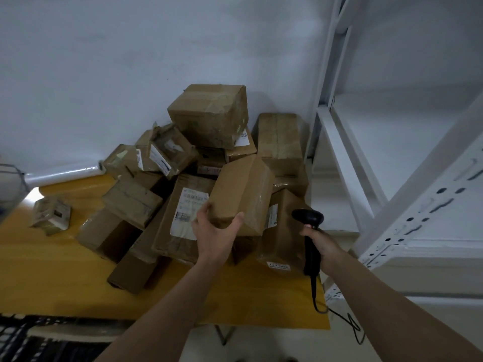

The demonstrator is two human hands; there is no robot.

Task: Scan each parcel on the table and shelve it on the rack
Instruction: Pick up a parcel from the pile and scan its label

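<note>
Rack (423,205): I am standing with the white rack at my three o'clock; its shelves are showing bare, so any level should take the box. Its top and right side are running out of view.
Table (78,291): the yellow table is carrying the whole heap from ten to one o'clock; its left end is being cut off by the frame.
Pile (209,116): I am working from the front of the pile, which I judge safest, since the big box at twelve o'clock is sitting high on the others and could slide if I am pulling from below.
Parcel in hand (243,194): I am lifting this brown box at the centre, tilted, just above a flat parcel with a white label. No label is showing on the faces I can see, so I should be turning it until the barcode is facing the scanner.
Left hand (214,231): I am clamping the box's near bottom corner, thumb on one face and fingers wrapped on the other. A one-corner hold is weak; I should be sliding my palm under it.
Right hand (320,244): I am closing it round the scanner's handle.
Scanner (309,218): the black head is pointing toward eleven o'clock, just beside the box; its window is hidden and its cable is trailing off the table edge.
Small print: label text is too blurred to read.
</note>
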